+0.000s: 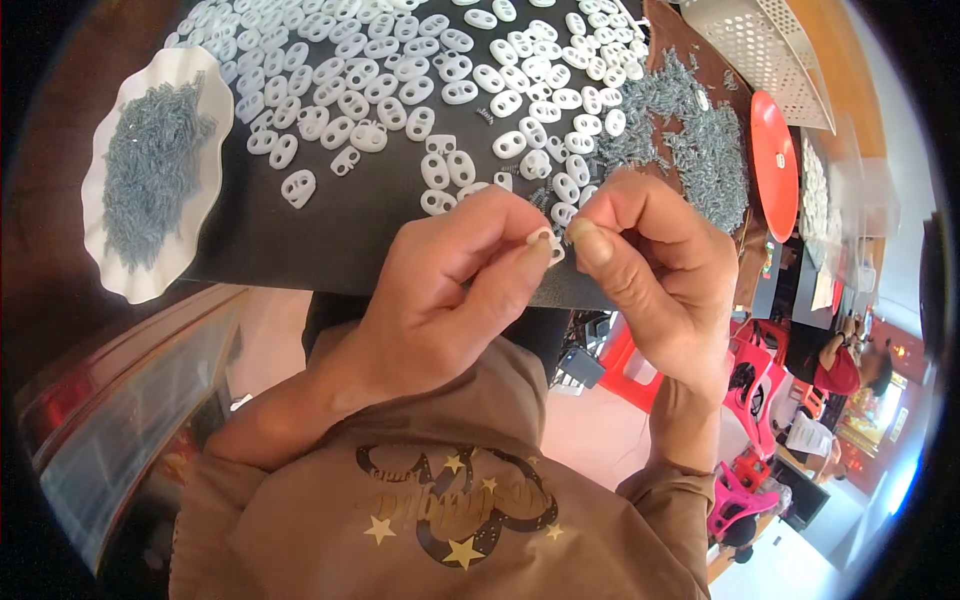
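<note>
Above the table's near edge, my left hand (455,270) pinches a small white two-hole cord lock (556,252) between thumb and forefinger. Right beside it, my right hand (665,265) is closed in a pinch with its fingertips at the piece; whatever lies between them is hidden. Many white oval two-hole cord lock parts (420,90) spread over the dark table behind my hands. A few small metal springs (485,116) lie loose among them. Beyond my right hand is a big heap of springs (705,150) on brown cloth.
A white scalloped dish (97,190) filled with grey springs (155,165) stands at the left. At the right are a red oval plate (774,150) and a perforated white basket (765,55). Pink chairs (755,390) and a person in red (843,368) are farther right.
</note>
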Available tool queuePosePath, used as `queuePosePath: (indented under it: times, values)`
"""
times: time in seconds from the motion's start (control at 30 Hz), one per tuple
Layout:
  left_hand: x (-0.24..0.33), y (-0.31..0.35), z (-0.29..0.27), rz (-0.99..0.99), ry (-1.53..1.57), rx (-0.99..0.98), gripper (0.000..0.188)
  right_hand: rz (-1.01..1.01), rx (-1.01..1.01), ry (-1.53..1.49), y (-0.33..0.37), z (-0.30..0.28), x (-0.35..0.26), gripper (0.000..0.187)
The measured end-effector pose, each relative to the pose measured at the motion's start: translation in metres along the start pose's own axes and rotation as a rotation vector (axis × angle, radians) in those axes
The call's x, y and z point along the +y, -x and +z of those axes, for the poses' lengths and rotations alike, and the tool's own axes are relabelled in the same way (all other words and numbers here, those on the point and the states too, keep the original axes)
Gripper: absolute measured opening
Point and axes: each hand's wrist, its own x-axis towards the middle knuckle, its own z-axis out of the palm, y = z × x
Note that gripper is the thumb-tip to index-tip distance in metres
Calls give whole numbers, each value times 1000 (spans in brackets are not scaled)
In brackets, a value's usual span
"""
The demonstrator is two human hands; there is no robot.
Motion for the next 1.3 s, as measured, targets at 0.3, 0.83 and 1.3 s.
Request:
queuePosePath:
  times: [0.3,0.83,1.3]
  values:
    - [10,3,-6,-113,-55,-116,15,52,5,-29,2,2,-8,8]
    - [2,0,-5,32,-149,-65,14,156,-30,-152,3,4,-9,8]
    - [2,2,-1,54,-159,-14,15,100,35,-109,9,14,-5,8]
